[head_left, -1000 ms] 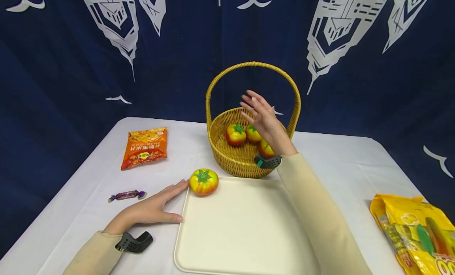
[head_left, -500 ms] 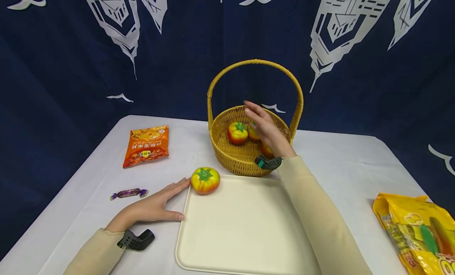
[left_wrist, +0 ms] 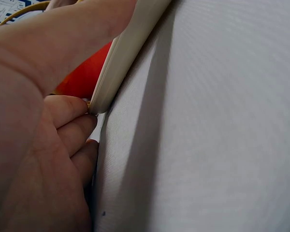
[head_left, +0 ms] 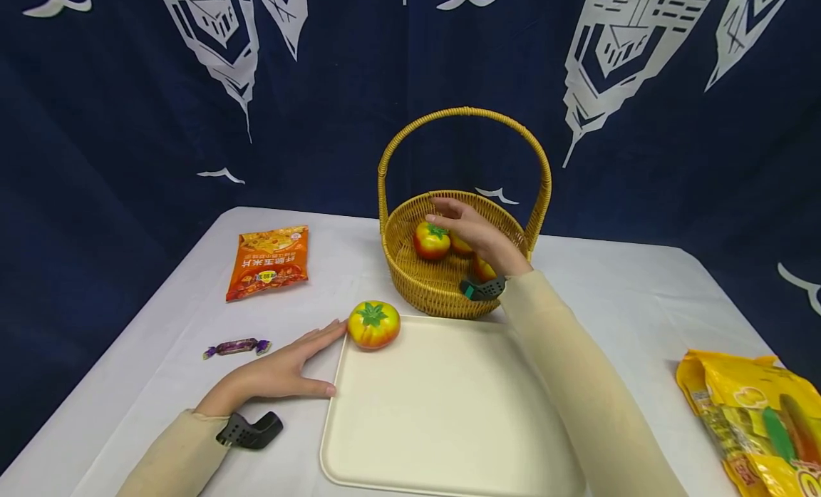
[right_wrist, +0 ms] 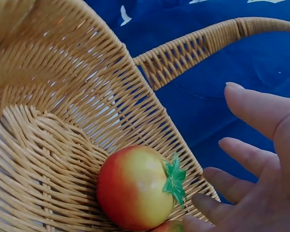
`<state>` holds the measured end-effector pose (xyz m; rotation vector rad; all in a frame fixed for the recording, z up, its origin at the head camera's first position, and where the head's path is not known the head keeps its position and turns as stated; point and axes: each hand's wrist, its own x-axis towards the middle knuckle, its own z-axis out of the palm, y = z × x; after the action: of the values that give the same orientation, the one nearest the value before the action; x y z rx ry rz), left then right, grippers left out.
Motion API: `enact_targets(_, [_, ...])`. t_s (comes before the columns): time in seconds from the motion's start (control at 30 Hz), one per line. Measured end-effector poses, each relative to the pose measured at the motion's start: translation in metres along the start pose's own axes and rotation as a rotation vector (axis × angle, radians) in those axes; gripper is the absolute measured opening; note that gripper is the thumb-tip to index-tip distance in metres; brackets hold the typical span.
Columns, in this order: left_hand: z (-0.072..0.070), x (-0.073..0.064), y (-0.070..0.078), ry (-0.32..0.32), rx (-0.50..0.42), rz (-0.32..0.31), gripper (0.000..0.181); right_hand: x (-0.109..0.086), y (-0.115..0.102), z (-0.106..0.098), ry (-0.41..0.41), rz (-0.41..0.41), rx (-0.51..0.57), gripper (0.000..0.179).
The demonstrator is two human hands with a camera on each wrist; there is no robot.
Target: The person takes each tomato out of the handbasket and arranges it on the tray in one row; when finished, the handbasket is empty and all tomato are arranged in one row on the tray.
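Note:
My right hand (head_left: pixel 471 229) hovers over the wicker basket (head_left: pixel 430 291), its fingers apart and holding nothing. Under and beside it lie several red-yellow tomatoes with green leafy tops; the leftmost tomato (head_left: pixel 432 242) shows best. In the right wrist view, spread fingers point past this tomato (right_wrist: pixel 135 188) toward the basket's rim. My left hand (head_left: pixel 276 372) lies at the left edge of a cream tray (head_left: pixel 449 411), thumb and fingertips right at the rim. Another tomato (head_left: pixel 374 325) sits in the tray's far-left corner, against those fingertips. The left wrist view shows the tray's rim (left_wrist: pixel 118 72) beside the fingers.
On the white tabletop, an orange snack bag (head_left: pixel 268 264) lies at the back left, and a purple wrapped candy (head_left: pixel 236 347) is near the left hand. At the right stands a yellow snack bag (head_left: pixel 753 411). The basket's tall handle (head_left: pixel 467 112) arches over its opening.
My right hand has come down from above the basket toward the tomatoes, its fingers tipping lower and leftward. The left hand, the tray and its tomato keep their places.

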<state>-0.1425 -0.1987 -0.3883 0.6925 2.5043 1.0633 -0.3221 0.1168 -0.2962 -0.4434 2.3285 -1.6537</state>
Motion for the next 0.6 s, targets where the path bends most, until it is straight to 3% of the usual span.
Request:
enact_targets(0.23, [0.0, 0.0, 0.0, 0.0, 0.013, 0.008, 0.096, 0.003, -0.004, 0.001, -0.091, 0.044, -0.103, 0.065])
enact_targets(0.6, [-0.001, 0.0, 0.0, -0.002, 0.018, 0.01, 0.096, 0.012, -0.001, 0.002, -0.163, 0.081, -0.153, 0.065])
